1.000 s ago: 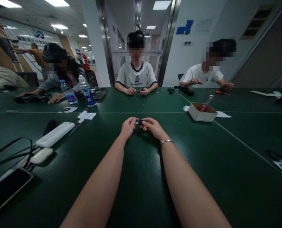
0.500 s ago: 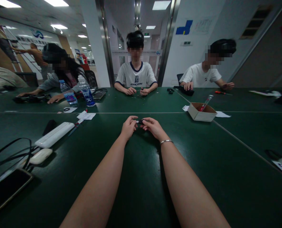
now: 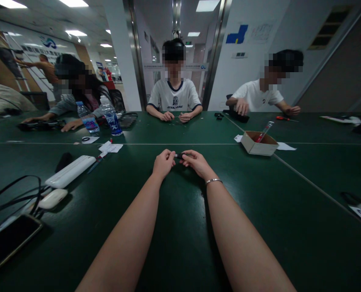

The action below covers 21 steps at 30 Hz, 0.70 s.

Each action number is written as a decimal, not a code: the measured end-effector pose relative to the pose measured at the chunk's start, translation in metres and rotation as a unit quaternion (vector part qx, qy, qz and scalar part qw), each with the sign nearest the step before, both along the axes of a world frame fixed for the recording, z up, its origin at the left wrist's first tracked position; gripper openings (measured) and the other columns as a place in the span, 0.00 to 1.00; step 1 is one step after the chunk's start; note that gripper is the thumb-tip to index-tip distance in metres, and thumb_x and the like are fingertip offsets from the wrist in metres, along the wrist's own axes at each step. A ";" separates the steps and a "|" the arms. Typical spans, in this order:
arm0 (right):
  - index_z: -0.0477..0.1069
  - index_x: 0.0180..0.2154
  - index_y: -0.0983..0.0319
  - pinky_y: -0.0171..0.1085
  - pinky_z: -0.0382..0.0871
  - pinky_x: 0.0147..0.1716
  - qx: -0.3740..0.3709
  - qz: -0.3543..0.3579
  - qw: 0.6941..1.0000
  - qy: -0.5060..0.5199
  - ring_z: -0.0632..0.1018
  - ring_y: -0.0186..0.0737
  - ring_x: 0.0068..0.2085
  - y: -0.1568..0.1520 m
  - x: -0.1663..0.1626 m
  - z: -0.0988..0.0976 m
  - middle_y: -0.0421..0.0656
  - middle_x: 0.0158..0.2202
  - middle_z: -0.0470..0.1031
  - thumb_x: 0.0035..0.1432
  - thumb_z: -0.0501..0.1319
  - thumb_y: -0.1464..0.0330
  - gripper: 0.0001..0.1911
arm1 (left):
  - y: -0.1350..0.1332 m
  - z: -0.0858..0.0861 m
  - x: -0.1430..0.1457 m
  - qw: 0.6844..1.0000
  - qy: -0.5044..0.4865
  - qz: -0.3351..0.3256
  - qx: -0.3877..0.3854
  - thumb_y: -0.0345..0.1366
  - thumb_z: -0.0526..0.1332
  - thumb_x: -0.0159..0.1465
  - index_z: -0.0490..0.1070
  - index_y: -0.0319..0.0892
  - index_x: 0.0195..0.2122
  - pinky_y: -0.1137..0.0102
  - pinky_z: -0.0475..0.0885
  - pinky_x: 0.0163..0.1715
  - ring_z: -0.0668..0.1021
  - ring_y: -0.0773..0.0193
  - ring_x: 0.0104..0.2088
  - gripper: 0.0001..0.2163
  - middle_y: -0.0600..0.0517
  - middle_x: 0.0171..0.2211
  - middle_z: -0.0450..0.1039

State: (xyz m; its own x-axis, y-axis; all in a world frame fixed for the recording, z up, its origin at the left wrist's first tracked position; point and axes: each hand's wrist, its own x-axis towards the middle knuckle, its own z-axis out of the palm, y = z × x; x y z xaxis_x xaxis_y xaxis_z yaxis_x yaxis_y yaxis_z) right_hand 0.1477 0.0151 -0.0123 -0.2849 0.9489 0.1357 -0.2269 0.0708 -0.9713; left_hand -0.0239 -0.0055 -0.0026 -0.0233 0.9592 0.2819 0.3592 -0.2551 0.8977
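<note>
Between my two hands, just above the green table [image 3: 180, 227], is a small black piece with a pale, metallic-looking end [image 3: 179, 156]. Its exact kind is too small to make out. My right hand [image 3: 198, 163], with a silver bracelet at the wrist, pinches the black part between thumb and fingers. On the other side, the fingertips of my left hand [image 3: 163, 163] are pinched together at the pale end. The fingers partly cover the piece at both ends.
A cardboard box [image 3: 258, 149] holding a clear-and-red tube stands to the right. On the left lie a white power bank [image 3: 71, 172], cables and a phone [image 3: 11, 243]. Two bottles [image 3: 112, 121] stand farther back. People sit across the table, one handling a black case [image 3: 237, 116].
My left hand's raised index finger has come down, and its fingertips have closed at the pale end. My right hand has barely moved. The right-hand co-worker's hand has lifted slightly from the black case.
</note>
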 end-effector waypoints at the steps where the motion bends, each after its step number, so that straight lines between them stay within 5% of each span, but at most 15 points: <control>1: 0.72 0.38 0.64 0.30 0.69 0.24 0.003 -0.001 1.000 -0.002 0.76 0.34 0.26 0.000 0.000 0.000 0.45 0.26 0.78 0.40 0.76 0.59 0.26 | -0.002 0.001 -0.001 0.999 0.032 0.013 0.004 0.46 0.54 0.65 0.67 0.43 0.30 0.73 0.63 0.25 0.72 0.67 0.22 0.13 0.55 0.21 0.71; 21: 0.72 0.41 0.63 0.32 0.69 0.26 0.026 0.033 0.999 -0.025 0.75 0.34 0.27 -0.001 0.000 0.001 0.44 0.29 0.77 0.44 0.74 0.61 0.23 | -0.012 0.015 -0.002 0.987 0.141 0.065 -0.033 0.56 0.45 0.66 0.67 0.43 0.20 0.69 0.60 0.25 0.72 0.62 0.20 0.27 0.53 0.15 0.67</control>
State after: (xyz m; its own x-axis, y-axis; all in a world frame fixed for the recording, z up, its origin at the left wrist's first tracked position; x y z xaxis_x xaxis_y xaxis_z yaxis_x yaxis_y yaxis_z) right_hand 0.1481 0.0141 -0.0112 -0.3549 0.9197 0.1677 -0.1837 0.1073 -0.9771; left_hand -0.0260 -0.0175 0.0125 -0.0773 0.9698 0.2311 0.6232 -0.1340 0.7705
